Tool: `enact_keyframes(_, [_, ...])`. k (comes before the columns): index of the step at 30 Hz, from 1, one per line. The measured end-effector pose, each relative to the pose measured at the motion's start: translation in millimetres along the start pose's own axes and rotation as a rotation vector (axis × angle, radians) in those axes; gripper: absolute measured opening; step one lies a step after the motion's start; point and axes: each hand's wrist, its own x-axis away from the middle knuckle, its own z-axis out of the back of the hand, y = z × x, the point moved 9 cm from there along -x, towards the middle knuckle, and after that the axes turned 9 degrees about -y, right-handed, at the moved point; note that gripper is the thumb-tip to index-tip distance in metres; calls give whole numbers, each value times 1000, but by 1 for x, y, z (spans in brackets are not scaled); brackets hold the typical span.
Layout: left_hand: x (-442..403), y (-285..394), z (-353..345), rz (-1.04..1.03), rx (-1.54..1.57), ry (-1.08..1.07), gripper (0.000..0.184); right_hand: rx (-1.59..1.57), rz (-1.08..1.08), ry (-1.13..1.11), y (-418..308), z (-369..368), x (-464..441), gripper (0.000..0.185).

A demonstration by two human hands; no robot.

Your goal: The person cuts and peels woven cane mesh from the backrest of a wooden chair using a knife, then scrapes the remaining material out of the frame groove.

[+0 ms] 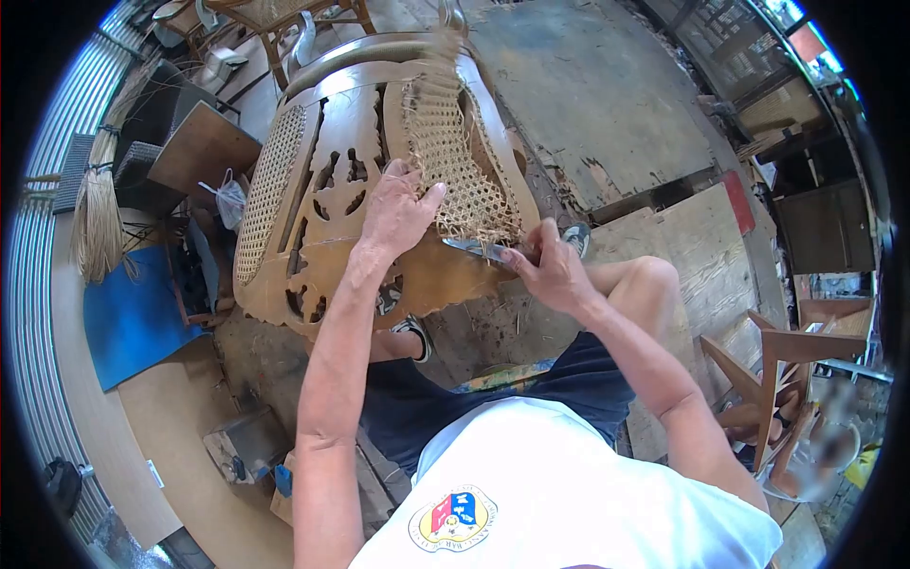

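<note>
A carved wooden chair (346,242) lies before me, its back panels filled with cane webbing. The right-hand cane webbing (462,180) is torn loose along its near edge, with frayed strands sticking out. My left hand (400,207) is closed at the left edge of this webbing, its thumb on the mesh; the fingertips are partly hidden. In my right hand (555,270) is a knife (476,248), its blade lying under the frayed near edge of the webbing. The other cane panel (272,194), on the left, looks whole.
A bundle of cane strands (97,223) hangs at the left, above a blue sheet (137,313). Wooden boards (597,104) lie beyond the chair. An unfinished wooden chair frame (782,351) stands at the right, near another person (810,450). A plastic bag (228,201) hangs left of the chair.
</note>
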Motion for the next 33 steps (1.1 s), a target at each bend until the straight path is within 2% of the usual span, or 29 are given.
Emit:
enact_keyframes(2, [1, 6, -6, 37, -290, -144, 36, -51, -85, -20, 3, -13, 15, 49])
enact_keyframes(5, [-1, 14, -8, -58, -269, -169, 38, -13, -291, 50, -1, -20, 33, 48])
enact_keyframes(9, [-4, 6, -16, -34, -234, -188, 40, -143, -294, 168, -2, -31, 47, 50])
enact_keyframes(10, [-2, 7, -14, -70, -361, -104, 39, -140, -298, 175, 0, -29, 48, 50])
enact_keyframes(11, [1, 11, -12, -106, -488, -17, 38, -421, -405, 0, 13, -50, 49, 50])
enact_keyframes(12, [1, 9, -12, -114, -486, -16, 38, -702, -503, -177, 18, -72, 53, 50])
enact_keyframes(13, [0, 8, -13, -136, -484, -22, 37, -873, -507, -270, 14, -78, 54, 45])
enact_keyframes(14, [0, 16, -12, -157, -482, -28, 37, -872, -506, -262, 17, -71, 53, 45])
enact_keyframes(15, [0, 23, -8, -164, -481, -29, 37, -1071, -549, -400, 13, -81, 55, 42])
enact_keyframes(16, [-4, 18, -10, -74, -420, -146, 42, -1270, -587, -542, 5, -91, 59, 39])
enact_keyframes(17, [-4, 15, -14, 19, -358, -263, 47, -1270, -586, -538, 7, -93, 58, 39])
enact_keyframes(19, [-3, 21, -14, -3, -346, -254, 44, -1536, -644, -588, 2, -109, 64, 36])
enact_keyframes(24, [-6, 15, -8, -81, -380, -176, 37, -1583, -721, -521, -14, -103, 67, 36])
enact_keyframes(27, [-8, 7, -12, -7, -326, -288, 36, -1584, -774, -452, -16, -98, 70, 36])
enact_keyframes(30, [-9, 3, -11, -20, -223, -284, 37, -1560, -717, -510, -16, -93, 68, 37])
enact_keyframes(33, [-8, 11, -7, -100, -231, -211, 35, -1703, -604, -655, -24, -100, 69, 39])
